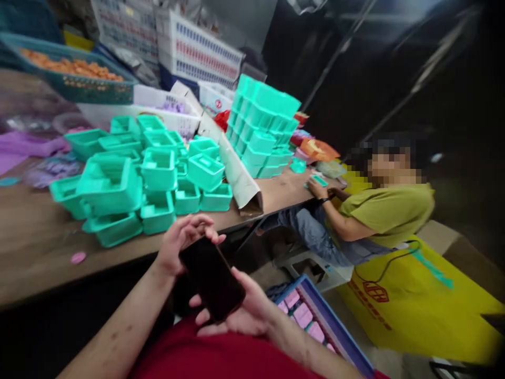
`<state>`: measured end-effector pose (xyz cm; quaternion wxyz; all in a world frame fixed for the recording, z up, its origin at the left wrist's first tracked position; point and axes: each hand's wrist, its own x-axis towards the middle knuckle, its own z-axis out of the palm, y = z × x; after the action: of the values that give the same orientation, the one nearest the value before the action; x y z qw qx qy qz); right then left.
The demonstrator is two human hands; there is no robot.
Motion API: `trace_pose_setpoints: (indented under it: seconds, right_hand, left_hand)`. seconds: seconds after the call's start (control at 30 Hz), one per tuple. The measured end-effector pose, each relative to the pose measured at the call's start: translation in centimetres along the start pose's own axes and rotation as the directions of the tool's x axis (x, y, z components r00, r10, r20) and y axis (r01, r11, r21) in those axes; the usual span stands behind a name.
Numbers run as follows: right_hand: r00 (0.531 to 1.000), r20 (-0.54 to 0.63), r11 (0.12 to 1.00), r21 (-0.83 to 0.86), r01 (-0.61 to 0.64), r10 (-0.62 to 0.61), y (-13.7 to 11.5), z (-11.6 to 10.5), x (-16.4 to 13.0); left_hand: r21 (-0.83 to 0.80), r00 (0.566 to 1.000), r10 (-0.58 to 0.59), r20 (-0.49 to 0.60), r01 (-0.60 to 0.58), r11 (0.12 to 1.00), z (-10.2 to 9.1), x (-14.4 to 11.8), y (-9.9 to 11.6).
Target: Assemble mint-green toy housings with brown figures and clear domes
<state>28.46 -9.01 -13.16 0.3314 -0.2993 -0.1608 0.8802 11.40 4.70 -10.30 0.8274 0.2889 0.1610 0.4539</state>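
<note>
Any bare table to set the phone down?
Bare wood lies along the near table edge, around the pink disc, and right of the cardboard flap. The teal trays crowd the middle.

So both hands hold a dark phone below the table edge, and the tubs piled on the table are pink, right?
Not quite. The head view shows the tubs on the table are teal, not pink. The rest stands: the left hand and right hand hold a dark phone below the table edge.
</note>
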Motion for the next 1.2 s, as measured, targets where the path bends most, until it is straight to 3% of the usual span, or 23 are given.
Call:
trace_pose_setpoints:
  seconds: [0.17,0.33,0.43,0.57,0.73,0.83,0.93,1.03,1.2]
  right_hand:
    - [0.976,0.102,0.979,0.045,-0.198,0.192,-1.3,0.2,0.7]
    - [0.985,0.088,0.985,0.076,-0.157,0.151,-0.7,0.7,1.7]
    - [0.993,0.041,0.994,0.020,-0.109,0.109,-0.6,1.3,1.9]
    - [0.996,0.042,0.997,0.012,-0.079,0.078,-1.2,1.8,2.8]
    - [1.000,0.006,0.998,0.065,0.014,-0.014,-1.9,2.1,3.7]
    - [0.996,-0.024,0.995,0.051,0.084,-0.083,-2.2,2.2,3.4]
    - [0.990,-0.055,0.990,0.054,0.129,-0.126,-2.4,1.8,2.8]
    - [0.982,-0.088,0.983,0.065,0.171,-0.165,-2.5,1.4,2.3]
    - [0.971,-0.113,0.972,0.085,0.220,-0.210,-2.6,1.1,2.2]
  left_hand:
    - [0.069,0.979,-0.141,0.144,0.132,0.989,-1.3,-0.1,0.0]
    - [0.074,0.976,-0.167,0.141,0.158,0.985,-1.8,0.0,-0.2]
    - [0.024,0.963,-0.169,0.208,0.167,0.986,-2.1,-0.3,0.5]
    - [0.013,0.982,-0.063,0.180,0.061,0.998,-2.9,-0.5,1.0]
    - [0.076,0.992,-0.008,0.126,-0.001,0.997,-4.0,-0.3,-0.4]
    - [0.186,0.999,0.042,0.024,-0.046,0.982,-4.4,0.3,-1.6]
    - [0.296,0.981,0.175,-0.079,-0.144,0.944,-4.7,1.1,-2.4]
    - [0.398,0.969,0.241,-0.060,-0.198,0.896,-4.7,1.6,-2.6]
    - [0.408,0.979,0.205,0.003,-0.189,0.893,-4.7,1.9,-2.5]
